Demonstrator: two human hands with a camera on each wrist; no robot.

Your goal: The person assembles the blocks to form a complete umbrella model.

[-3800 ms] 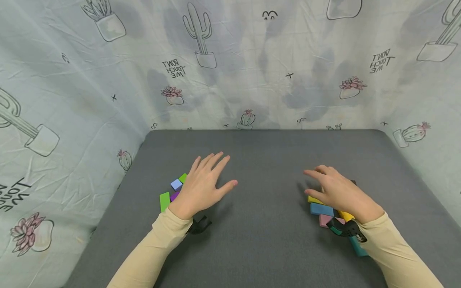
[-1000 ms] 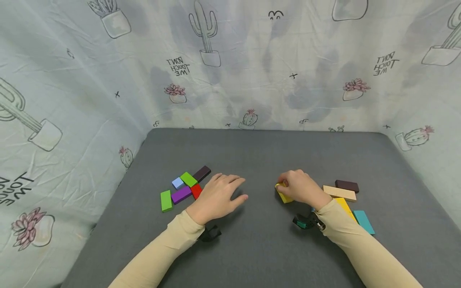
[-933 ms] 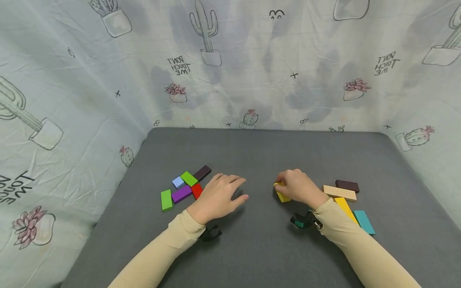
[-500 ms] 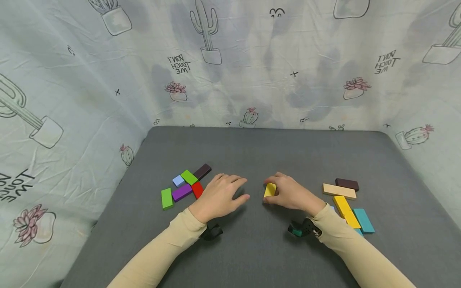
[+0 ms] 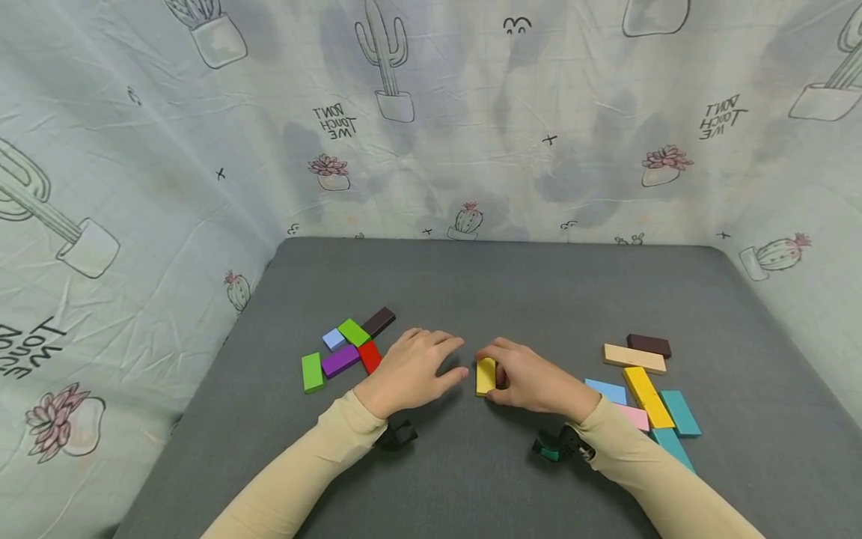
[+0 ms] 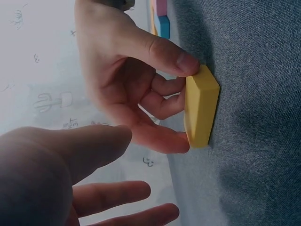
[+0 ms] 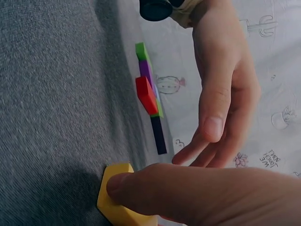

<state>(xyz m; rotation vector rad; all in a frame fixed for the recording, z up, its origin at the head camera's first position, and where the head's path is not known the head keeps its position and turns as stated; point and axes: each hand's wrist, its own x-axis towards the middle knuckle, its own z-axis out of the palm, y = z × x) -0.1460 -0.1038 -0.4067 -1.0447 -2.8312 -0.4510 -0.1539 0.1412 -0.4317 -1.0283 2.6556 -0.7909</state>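
Observation:
Near the middle of the grey table, a yellow block [image 5: 485, 377] lies lengthwise away from me. My right hand [image 5: 535, 378] pinches it by its two ends, thumb at the near end and a finger at the far end. The left wrist view shows the same yellow block [image 6: 201, 107] on or very close to the cloth, between thumb and fingertip. My left hand [image 5: 411, 372] hovers left of the block, fingers loosely extended and holding nothing. In the right wrist view the right thumb [image 7: 141, 188] presses on the yellow block's end.
On the left lie a red block [image 5: 369, 356], a purple block [image 5: 340, 361], green blocks, a small blue one and a dark one. To the right are a beige block [image 5: 634, 358], another yellow block [image 5: 648, 397], and dark, blue, pink and teal blocks. A printed curtain surrounds the table.
My right hand moved from the right-hand blocks to the middle, carrying the yellow block left and turning it lengthwise. My left hand shifted right earlier, then stayed nearly still.

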